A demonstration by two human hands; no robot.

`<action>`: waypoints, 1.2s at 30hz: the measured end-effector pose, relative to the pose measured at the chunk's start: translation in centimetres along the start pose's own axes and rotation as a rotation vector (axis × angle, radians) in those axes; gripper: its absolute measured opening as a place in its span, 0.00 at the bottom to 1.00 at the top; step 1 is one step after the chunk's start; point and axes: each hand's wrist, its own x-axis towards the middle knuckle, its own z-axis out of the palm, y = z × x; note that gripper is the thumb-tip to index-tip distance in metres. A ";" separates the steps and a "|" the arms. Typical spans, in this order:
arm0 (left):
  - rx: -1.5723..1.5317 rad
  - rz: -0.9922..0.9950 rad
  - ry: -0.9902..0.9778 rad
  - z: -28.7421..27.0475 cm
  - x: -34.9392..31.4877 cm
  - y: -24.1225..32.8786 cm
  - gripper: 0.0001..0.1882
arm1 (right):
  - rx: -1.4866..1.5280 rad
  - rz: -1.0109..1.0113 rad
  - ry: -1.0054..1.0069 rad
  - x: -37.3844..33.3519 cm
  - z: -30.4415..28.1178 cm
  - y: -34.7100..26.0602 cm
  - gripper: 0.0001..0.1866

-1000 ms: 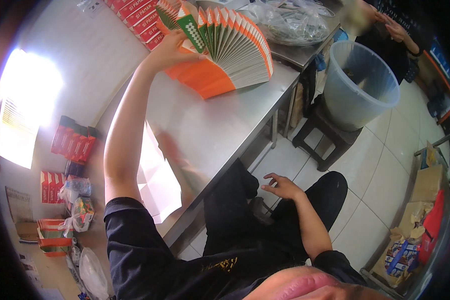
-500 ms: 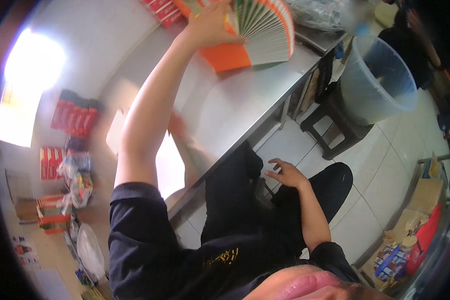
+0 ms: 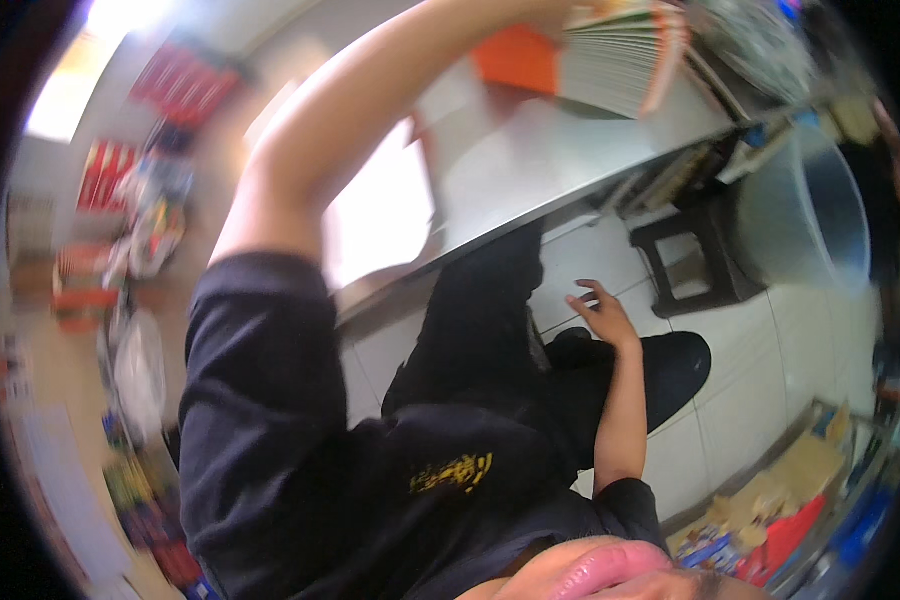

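My left arm stretches across the metal table to its far side. My left hand (image 3: 562,8) is cut off by the upper edge, at a fanned stack of thin orange-and-white folded pieces (image 3: 615,62); its fingers cannot be made out. The stack's pale edges lie side by side, with an orange face towards me. My right hand (image 3: 606,316) hangs above my legs, its fingers apart and nothing in it. A bright white sheet (image 3: 385,215) lies on the table beside my left forearm.
To the right, a translucent plastic bin (image 3: 805,215) rests on a dark stool (image 3: 695,260). Clear plastic wrapping (image 3: 755,45) lies at the table's far right end. Red boxes (image 3: 188,82) and plastic bags (image 3: 140,370) line the left side. Flattened cardboard (image 3: 780,475) lies at lower right.
The view has swung, so the stack and left hand now sit further up and right, with the hand mostly out of frame. My right hand stays above my legs, fingers still apart.
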 end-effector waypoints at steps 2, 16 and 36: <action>-0.219 -0.050 0.204 -2.6 -1.0 1.7 0.22 | -0.050 0.002 0.040 -0.3 -0.6 -0.1 0.35; -0.913 -0.461 0.160 0.8 -31.7 13.4 0.33 | -0.110 -0.063 0.050 -1.3 -0.1 -0.1 0.32; -0.869 0.582 0.188 3.2 -19.3 35.2 0.04 | 1.248 -0.391 0.504 -4.7 -5.5 4.9 0.33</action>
